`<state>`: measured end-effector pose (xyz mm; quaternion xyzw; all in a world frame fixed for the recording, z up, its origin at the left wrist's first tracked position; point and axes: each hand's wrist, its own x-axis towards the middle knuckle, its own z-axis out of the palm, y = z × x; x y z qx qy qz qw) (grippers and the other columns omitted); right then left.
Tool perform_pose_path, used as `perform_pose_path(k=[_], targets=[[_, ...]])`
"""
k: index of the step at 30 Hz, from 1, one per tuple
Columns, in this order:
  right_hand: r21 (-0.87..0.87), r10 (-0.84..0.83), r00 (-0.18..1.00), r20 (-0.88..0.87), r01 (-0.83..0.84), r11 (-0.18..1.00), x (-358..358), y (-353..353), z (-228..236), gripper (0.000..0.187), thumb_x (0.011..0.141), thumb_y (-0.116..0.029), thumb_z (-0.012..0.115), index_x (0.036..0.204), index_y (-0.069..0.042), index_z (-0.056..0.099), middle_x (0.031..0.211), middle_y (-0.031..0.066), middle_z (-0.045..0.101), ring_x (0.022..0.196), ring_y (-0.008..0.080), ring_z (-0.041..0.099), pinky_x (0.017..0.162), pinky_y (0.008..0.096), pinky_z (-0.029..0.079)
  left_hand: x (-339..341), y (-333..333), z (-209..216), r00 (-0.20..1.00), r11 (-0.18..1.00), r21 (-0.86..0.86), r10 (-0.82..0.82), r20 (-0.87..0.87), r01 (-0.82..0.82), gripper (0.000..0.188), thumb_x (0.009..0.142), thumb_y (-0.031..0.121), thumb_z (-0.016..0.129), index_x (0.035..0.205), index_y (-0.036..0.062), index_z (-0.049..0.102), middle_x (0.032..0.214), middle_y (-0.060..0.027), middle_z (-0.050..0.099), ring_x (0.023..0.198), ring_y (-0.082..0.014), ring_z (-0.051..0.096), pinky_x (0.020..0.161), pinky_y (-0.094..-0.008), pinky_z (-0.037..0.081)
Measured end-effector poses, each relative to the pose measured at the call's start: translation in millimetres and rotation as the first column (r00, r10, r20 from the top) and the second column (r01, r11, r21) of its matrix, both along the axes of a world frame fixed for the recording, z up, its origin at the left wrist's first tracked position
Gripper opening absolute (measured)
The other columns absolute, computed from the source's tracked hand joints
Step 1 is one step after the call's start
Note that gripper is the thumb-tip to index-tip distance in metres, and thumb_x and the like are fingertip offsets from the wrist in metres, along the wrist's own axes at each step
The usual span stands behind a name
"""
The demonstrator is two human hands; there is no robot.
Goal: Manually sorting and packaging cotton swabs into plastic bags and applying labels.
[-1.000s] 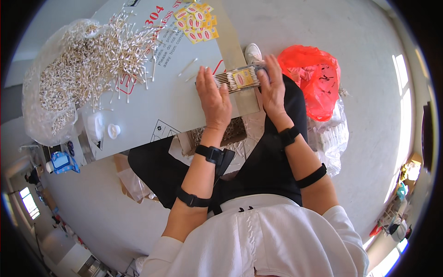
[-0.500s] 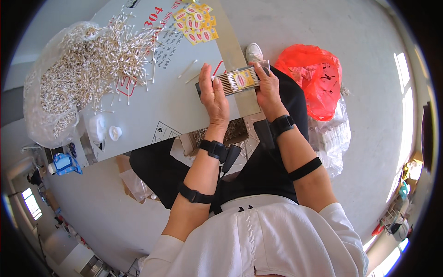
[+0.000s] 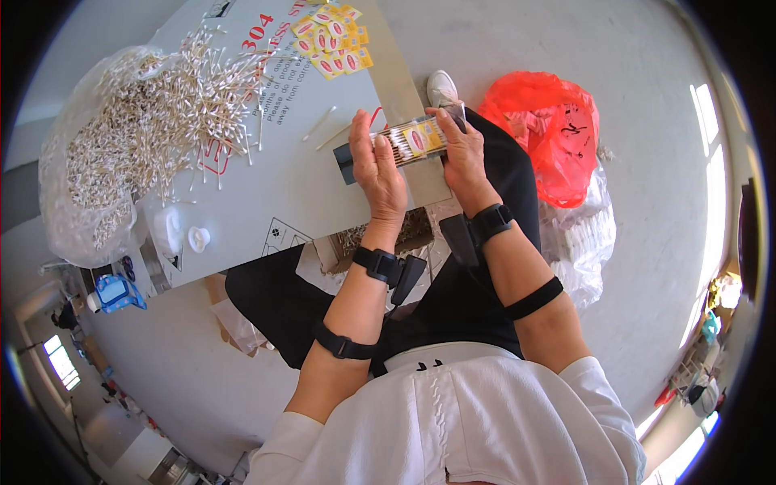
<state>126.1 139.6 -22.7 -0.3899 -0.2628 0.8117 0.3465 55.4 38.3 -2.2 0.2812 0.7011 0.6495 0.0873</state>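
Observation:
Between my two hands is a clear pack of cotton swabs (image 3: 402, 143), held slightly tilted over the table's right edge. A yellow and white label card (image 3: 421, 139) shows inside it, on top of the row of swabs. My left hand (image 3: 380, 182) holds the pack's left end, fingers long and thumb along the side. My right hand (image 3: 466, 162) grips the right end, thumb on top. A dark flat piece (image 3: 344, 165) sticks out beside my left hand; its full shape is hidden. Two loose swabs (image 3: 322, 123) lie on the table just beyond.
A large heap of swabs (image 3: 174, 121) spills from a clear plastic bag at the table's left. Yellow label cards (image 3: 333, 40) are spread at the far edge. A white round lid (image 3: 199, 238) lies near the front. Right of my leg are a red plastic bag (image 3: 546, 133) and a clear bag (image 3: 586, 242).
My right hand and its end of the pack have shifted slightly left, closer to my left hand. More of the dark flat piece shows beside my left hand.

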Motion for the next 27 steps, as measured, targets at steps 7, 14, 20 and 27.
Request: perform_pose_path(k=[7,14,20,27], targets=[[0.028,0.033,0.999,0.012,-0.033,0.999,1,1,-1,0.028,0.094,-0.021,0.068,0.107,0.004,0.068,0.097,0.0065,0.068,0.084,0.0148,0.066,0.078,0.0295,0.055,-1,0,1,0.999,1.0,0.011,-0.014,-0.03,0.015,0.044,0.105,0.024,0.041,0.141,-0.0026,0.042,0.149,-0.0198,0.039,0.138,-0.0306,0.038,0.114,-0.0407,0.03],[0.023,-0.009,1.0,0.014,0.009,1.0,-2,-1,3,0.023,0.092,-0.02,0.07,0.099,0.002,0.073,0.087,0.0025,0.069,0.076,0.0105,0.062,0.072,0.0256,0.052,8,7,-1,0.999,0.998,0.056,-0.028,0.027,0.027,0.044,0.105,0.024,0.041,0.141,-0.0025,0.041,0.15,-0.0207,0.038,0.139,-0.0316,0.037,0.115,-0.0411,0.029],[0.015,-0.012,1.0,0.005,0.012,1.0,0,-1,4,0.023,0.092,-0.02,0.07,0.099,0.002,0.073,0.087,0.0024,0.068,0.075,0.0105,0.062,0.071,0.0256,0.052,10,11,1,0.999,0.999,0.029,-0.034,0.025,0.033,0.046,0.106,0.027,0.04,0.141,-0.0024,0.041,0.149,-0.0212,0.038,0.139,-0.031,0.037,0.115,-0.0412,0.029],[0.06,0.005,1.0,0.026,-0.006,0.998,-1,-3,6,0.023,0.094,-0.021,0.067,0.098,0.001,0.073,0.086,0.0028,0.069,0.076,0.0102,0.063,0.07,0.0262,0.052,20,24,9,0.989,0.99,0.105,-0.101,0.11,0.089,0.045,0.105,0.028,0.043,0.139,-0.0021,0.045,0.147,-0.0166,0.043,0.137,-0.027,0.04,0.112,-0.0372,0.031]])
